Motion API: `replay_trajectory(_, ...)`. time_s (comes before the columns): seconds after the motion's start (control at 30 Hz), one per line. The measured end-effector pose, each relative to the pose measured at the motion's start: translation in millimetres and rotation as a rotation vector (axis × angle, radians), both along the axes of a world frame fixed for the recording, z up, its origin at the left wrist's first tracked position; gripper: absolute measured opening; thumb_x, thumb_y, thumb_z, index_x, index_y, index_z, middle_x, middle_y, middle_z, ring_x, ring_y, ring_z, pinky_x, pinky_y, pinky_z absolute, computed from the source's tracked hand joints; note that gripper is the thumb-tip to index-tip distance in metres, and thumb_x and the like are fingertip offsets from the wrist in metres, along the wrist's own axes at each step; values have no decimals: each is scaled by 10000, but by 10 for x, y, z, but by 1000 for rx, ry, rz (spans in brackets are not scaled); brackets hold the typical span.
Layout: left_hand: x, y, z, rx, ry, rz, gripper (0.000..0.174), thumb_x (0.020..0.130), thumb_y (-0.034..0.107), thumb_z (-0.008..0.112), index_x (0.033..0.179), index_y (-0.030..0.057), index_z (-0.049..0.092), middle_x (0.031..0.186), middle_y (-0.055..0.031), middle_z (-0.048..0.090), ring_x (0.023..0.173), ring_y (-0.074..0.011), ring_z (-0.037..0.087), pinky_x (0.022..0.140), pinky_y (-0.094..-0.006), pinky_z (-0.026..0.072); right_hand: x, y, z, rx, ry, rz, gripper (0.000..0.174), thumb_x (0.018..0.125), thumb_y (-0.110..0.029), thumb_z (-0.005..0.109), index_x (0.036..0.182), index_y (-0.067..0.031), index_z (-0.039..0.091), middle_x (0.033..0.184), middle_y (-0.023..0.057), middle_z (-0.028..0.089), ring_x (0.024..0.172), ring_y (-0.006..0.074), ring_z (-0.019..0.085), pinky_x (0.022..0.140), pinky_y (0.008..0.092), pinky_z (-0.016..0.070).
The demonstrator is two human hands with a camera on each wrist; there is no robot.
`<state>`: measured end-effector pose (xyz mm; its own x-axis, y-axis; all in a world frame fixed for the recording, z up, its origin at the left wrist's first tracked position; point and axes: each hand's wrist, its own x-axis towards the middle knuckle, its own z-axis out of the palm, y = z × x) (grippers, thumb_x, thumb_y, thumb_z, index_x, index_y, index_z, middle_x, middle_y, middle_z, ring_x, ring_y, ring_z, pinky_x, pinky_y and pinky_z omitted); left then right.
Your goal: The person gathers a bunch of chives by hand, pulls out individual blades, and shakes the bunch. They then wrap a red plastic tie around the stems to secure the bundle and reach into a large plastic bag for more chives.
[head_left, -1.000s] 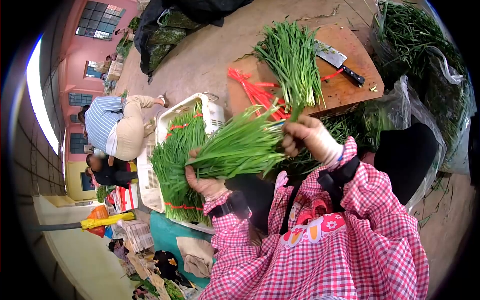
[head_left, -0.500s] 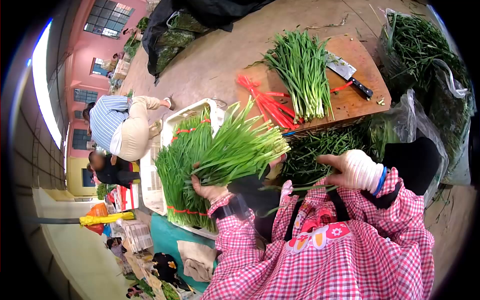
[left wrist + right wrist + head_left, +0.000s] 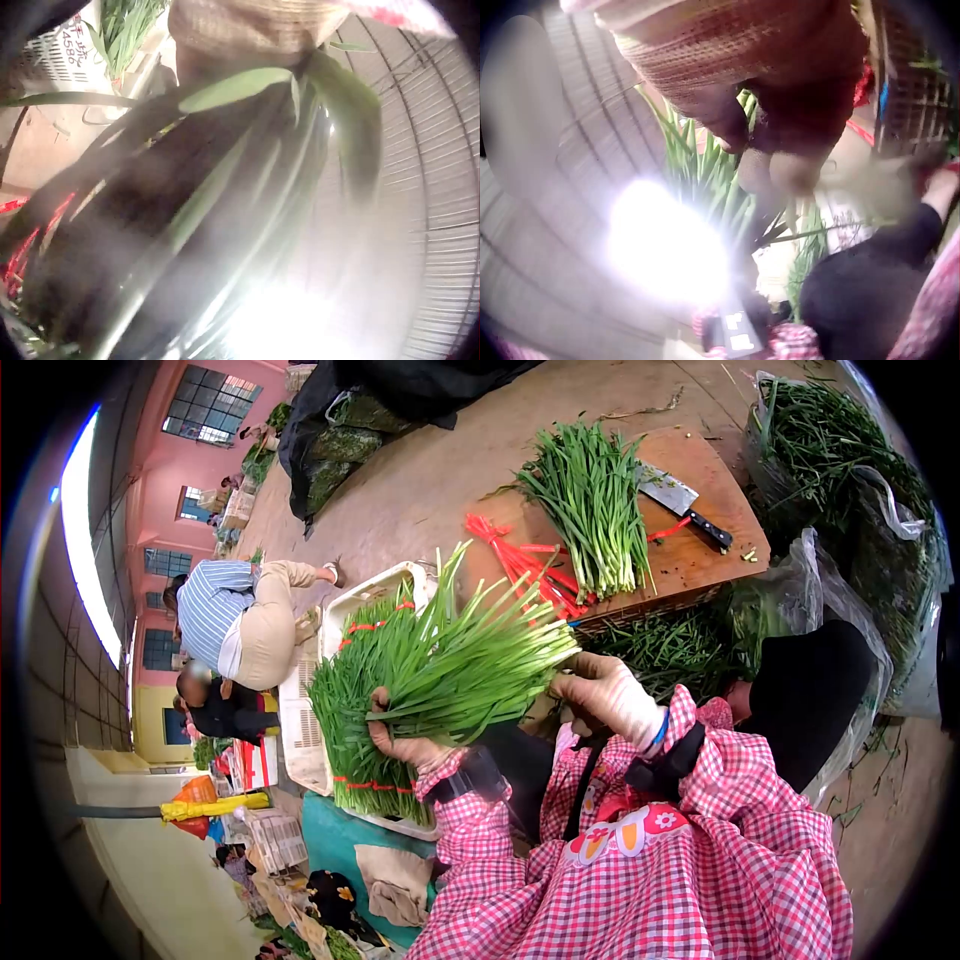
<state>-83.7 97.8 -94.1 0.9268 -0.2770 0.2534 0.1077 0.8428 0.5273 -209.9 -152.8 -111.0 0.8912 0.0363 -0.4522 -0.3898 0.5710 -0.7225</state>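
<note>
In the head view the left hand (image 3: 405,740) grips a loose bunch of long green stalks (image 3: 470,670), its pale cut ends pointing right. At those ends is the right hand (image 3: 610,695), its thumb and fingertips pinched on stalk ends. The left wrist view shows leaves (image 3: 217,195) hanging close below the left hand (image 3: 247,37), partly lost in glare. In the right wrist view the bent fingers of the right hand (image 3: 772,97) touch stalks (image 3: 712,172). Beneath the held bunch lie tied bundles (image 3: 370,770) with red bands, in a white crate (image 3: 305,710).
A wooden board (image 3: 715,490) holds another pile of stalks (image 3: 595,510), a cleaver (image 3: 680,500) and red ties (image 3: 520,565). Bags of greens (image 3: 830,450) stand at the right. A person in a striped shirt (image 3: 215,610) bends over beyond the crate.
The right hand left the bunch, moved right and down with a thin stalk, then returned to the cut ends. The left hand kept its grip on the bunch, which is more spread out.
</note>
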Motion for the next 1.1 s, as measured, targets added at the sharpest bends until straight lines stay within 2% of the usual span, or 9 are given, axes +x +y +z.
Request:
replay_trajectory(0.2,-20,-119,-18,-139,101,60,292,902,275,538,1087,79,650,1074,-51,682,991,-224,633,925,-439,486,153,38,-122,508,1,-3,210,911,-199,629,993,-14,572,642,68,604,428,144,506,427,263,449)
replay_trajectory(0.47,109,-232,262,509,88,457,234,921,187,548,993,-14,644,1018,-130,674,926,-244,653,878,-407,536,-70,-144,-122,399,-218,141,206,911,-188,598,987,1,621,646,77,641,460,144,564,432,252,448)
replay_trajectory(0.63,182,-299,375,416,97,347,240,915,163,563,1013,-43,637,1001,-149,677,917,-245,653,867,-408,546,-188,-178,-166,443,-122,139,200,920,-181,599,1014,-5,612,668,82,643,527,160,596,515,281,504)
replay_trajectory(0.77,224,-329,419,574,-48,364,263,906,220,583,1021,-9,644,1011,-136,688,920,-253,665,854,-409,550,-302,-245,-183,641,-340,180,192,923,-145,593,1051,-3,584,766,107,673,572,173,625,581,291,541)
replay_trajectory(0.8,246,-281,423,564,-26,342,269,904,223,585,1031,-7,642,1015,-134,689,928,-252,665,861,-410,547,-327,-309,-306,565,-272,249,256,941,-209,569,982,44,569,744,162,685,543,263,663,536,330,564)
replay_trajectory(0.93,554,223,326,533,120,414,444,899,415,567,1146,54,646,1140,-127,670,993,-283,652,864,-463,539,-485,-735,-322,360,-228,289,216,932,-184,575,960,29,556,748,150,683,582,252,673,549,312,563)
replay_trajectory(1.0,609,373,339,494,221,437,439,893,437,562,1146,92,658,1143,-109,673,1013,-289,648,838,-487,547,-500,-924,-303,17,-119,398,258,921,-239,611,965,15,601,737,118,681,630,228,682,561,297,561)
replay_trajectory(1.07,571,416,361,516,245,516,405,898,391,557,1119,65,652,1113,-119,675,1011,-285,644,891,-470,527,-494,-947,-464,-515,-75,506,249,880,-250,652,995,-28,647,733,134,685,668,251,689,597,339,561)
replay_trajectory(1.1,532,395,383,526,259,555,389,900,368,555,1106,52,649,1098,-124,676,1010,-284,642,917,-462,517,-475,-940,-407,-1211,-421,534,302,839,-229,619,1104,-85,635,771,179,683,715,327,684,653,417,547)
